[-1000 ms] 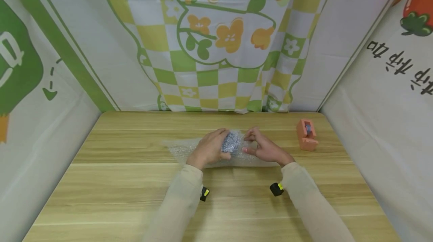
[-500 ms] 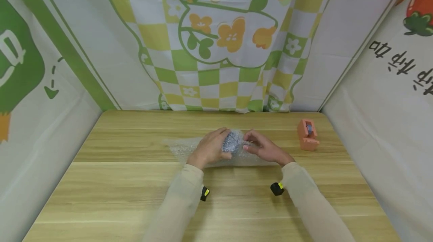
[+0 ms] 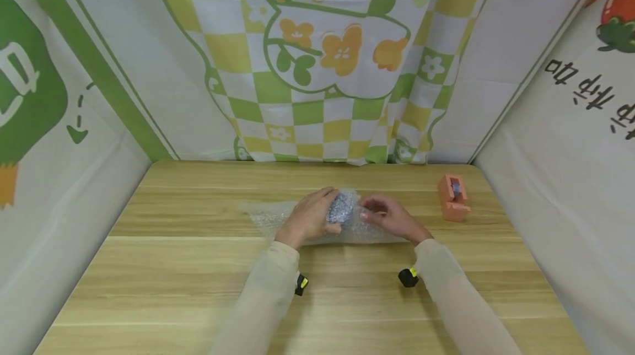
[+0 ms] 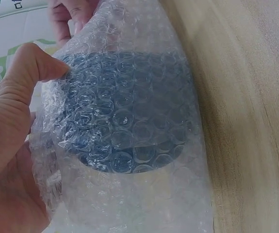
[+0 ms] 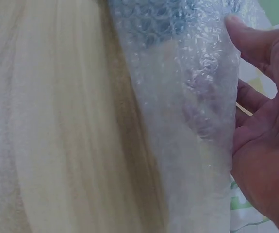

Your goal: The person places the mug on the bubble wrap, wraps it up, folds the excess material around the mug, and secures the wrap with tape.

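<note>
A blue, round-edged object (image 4: 129, 111) shows through the layers of bubble wrap (image 4: 178, 194) around it; its exact kind is blurred by the bubbles. My left hand (image 3: 310, 218) grips this bundle from its left side, the thumb pressing on top of the plastic in the left wrist view. On the other side my right hand (image 3: 397, 220) pinches the wrap just right of the blue object. In the right wrist view its thumb lies on the near face of the plastic, with the other fingers partly behind it. Wide ends of the wrap stretch left and right along the table.
An orange tape dispenser (image 3: 453, 198) with a blue roll stands at the back right of the wooden table (image 3: 347, 300). A patterned cloth (image 3: 317, 68) hangs behind the table's back edge, and printed white sheets rise on both sides.
My right hand's fingers have come down and shifted slightly rightward along the wrap. The left hand keeps its grip on the bundle. The head view has turned a little.
</note>
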{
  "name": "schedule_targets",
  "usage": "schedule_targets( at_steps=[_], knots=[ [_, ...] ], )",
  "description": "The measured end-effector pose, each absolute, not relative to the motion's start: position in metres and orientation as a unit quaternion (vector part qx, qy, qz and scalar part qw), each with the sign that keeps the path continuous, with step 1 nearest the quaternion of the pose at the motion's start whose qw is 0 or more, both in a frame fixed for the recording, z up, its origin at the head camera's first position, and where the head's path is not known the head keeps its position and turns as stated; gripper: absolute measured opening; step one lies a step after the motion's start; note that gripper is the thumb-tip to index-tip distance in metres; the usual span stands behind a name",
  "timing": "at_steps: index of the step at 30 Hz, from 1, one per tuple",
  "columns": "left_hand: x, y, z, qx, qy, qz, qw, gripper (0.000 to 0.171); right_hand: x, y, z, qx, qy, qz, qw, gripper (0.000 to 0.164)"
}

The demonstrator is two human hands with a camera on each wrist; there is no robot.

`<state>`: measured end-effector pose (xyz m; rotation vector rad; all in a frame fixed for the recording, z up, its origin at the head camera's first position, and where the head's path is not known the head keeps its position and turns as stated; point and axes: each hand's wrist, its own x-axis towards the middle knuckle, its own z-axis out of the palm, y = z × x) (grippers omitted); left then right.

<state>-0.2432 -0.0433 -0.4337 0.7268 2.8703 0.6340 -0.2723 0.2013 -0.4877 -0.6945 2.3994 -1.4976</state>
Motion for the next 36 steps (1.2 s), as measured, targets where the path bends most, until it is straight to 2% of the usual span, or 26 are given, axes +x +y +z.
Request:
schedule_targets(
  at_steps=[11, 20, 30, 36],
  knots=[
    [-0.242, -0.042, -0.435, 0.239, 0.947, 0.208, 0.055, 0.085, -0.259, 0.195, -0.473, -0.240, 0.830, -0.492, 0.103, 0.028],
    [-0.242, -0.042, -0.435, 0.234, 0.947, 0.214, 0.055, 0.086, -0.274, 0.210, -0.498, -0.262, 0.844, -0.457, 0.103, 0.029],
    [-0.242, -0.042, -0.435, 0.236, 0.948, 0.206, 0.055, 0.088, -0.268, 0.200, -0.495, -0.221, 0.889, -0.393, 0.078, 0.023],
    [-0.241, -0.042, -0.435, 0.230, 0.949, 0.209, 0.056, 0.089, -0.269, 0.195, -0.496, -0.208, 0.919, -0.328, 0.058, 0.014]
  ],
)
